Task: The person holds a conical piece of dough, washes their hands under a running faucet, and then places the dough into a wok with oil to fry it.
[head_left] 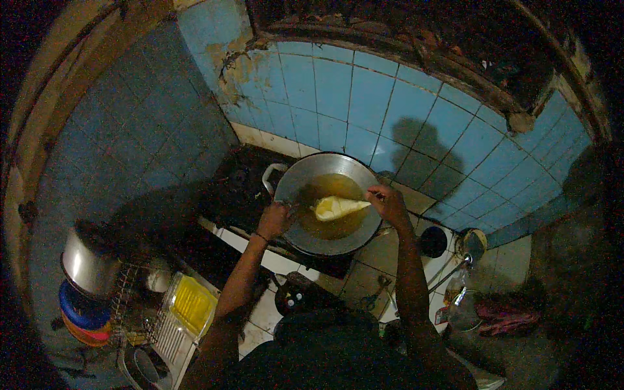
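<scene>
Dark clothing of the person (338,354) is seen at the lower middle of the frame, and both forearms rise from it toward the centre. At the lower left, a yellow plastic container (192,304) is placed in a wire rack (140,312), with a metal pot (88,260) beside it. Higher, at the centre, the left hand (274,220) is closed on the left rim of a round metal wok (328,201), which stands on a dark stove (247,195). The right hand (389,205) is held over the right side of the wok, its fingers pinched narrow on the tip of a pale yellow piece of food (337,207) lying in the oil. Blue wall tiles (364,97) are seen behind, in the upper part.
</scene>
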`<state>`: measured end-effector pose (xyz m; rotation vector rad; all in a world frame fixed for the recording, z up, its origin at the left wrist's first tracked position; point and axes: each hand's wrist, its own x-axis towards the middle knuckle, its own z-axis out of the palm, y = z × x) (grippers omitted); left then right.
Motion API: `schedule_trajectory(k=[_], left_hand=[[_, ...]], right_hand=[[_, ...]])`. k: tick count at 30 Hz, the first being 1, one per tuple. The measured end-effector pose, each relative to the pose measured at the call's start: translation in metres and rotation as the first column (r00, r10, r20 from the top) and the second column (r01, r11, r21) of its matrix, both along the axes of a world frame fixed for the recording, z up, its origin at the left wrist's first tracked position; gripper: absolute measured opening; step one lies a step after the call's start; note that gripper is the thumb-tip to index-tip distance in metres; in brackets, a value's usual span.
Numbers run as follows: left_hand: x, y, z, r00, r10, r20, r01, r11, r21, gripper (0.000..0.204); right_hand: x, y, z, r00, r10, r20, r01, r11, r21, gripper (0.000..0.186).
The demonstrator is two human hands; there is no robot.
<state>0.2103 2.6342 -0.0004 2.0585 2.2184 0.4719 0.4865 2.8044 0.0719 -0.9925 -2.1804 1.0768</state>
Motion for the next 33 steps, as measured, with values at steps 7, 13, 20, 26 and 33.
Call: schedule_trajectory(k=[7,13,20,26,33], left_hand=[[0.003,-0.004,0.007,0.998,0.002,0.062,-0.007,0.997,0.083,0.027],[0.002,-0.002,0.006,0.999,-0.029,-0.022,0.031,0.993,0.111,0.022],[-0.005,-0.003,-0.007,0.997,-0.045,-0.066,0.048,0.997,0.056,0.021],[0.008,0.008,0.012,1.000,0.003,-0.010,-0.003,0.998,-0.060,0.029],[-0.021,0.030,-0.065,0.999,-0.022,-0.025,0.018,0.989,-0.145,0.033]], right_hand=[[0.000,0.006,-0.012,1.000,0.000,0.001,0.000,0.997,0.078,0.026],[0.003,0.010,-0.016,1.000,0.017,0.008,-0.018,0.995,0.097,0.025],[-0.001,0.010,-0.013,1.000,0.025,0.011,-0.026,0.998,0.065,0.024],[0.005,0.021,-0.024,0.999,0.002,0.035,-0.004,0.999,0.053,0.024],[0.019,0.027,0.007,0.996,-0.047,0.077,0.045,0.999,0.023,0.026]])
